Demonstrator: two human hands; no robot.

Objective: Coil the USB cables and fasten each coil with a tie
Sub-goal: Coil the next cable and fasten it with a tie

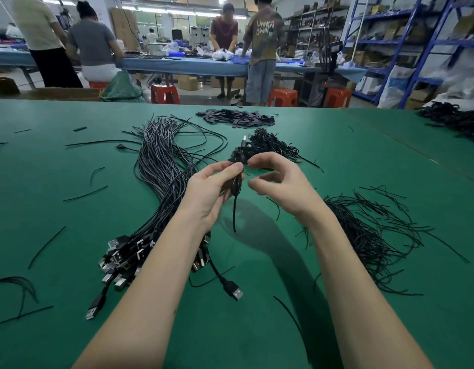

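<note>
- Left hand (212, 187) is curled round a small coil (236, 182) of black USB cable, thumb and fingertips pinching its top; one loose tail hangs down from the coil, clear of the table.
- Right hand (278, 179) sits just beside the coil, fingers half curled, index and thumb near the coil's top. It's blurred; cannot tell whether it pinches a tie or nothing.
- Judged step: tie going on or about to; no tie is clearly visible round the coil.
- Risk: the left pinch covers only the top, so if it eases the loops could spring open and need rewinding.
- Risk: the hanging tail isn't tucked in; a tie closed now would leave it sticking out, or it could snag.
- Risk: a thin tie in a blurred, moving hand could slip and drop among look-alike strands.
- Finished coils pile (262, 147) lies just beyond the hands; a careless toss could tangle with it.
- Uncoiled cable bundle (161, 182) runs down the left, plugs bunched under the left forearm; the arm could drag them.
- Loose ties heap (374, 230) sits right of the right wrist, with stray ties scattered over the green table (257, 328).
- Heap of small dark pieces (236, 118) lies further back, well apart.
</note>
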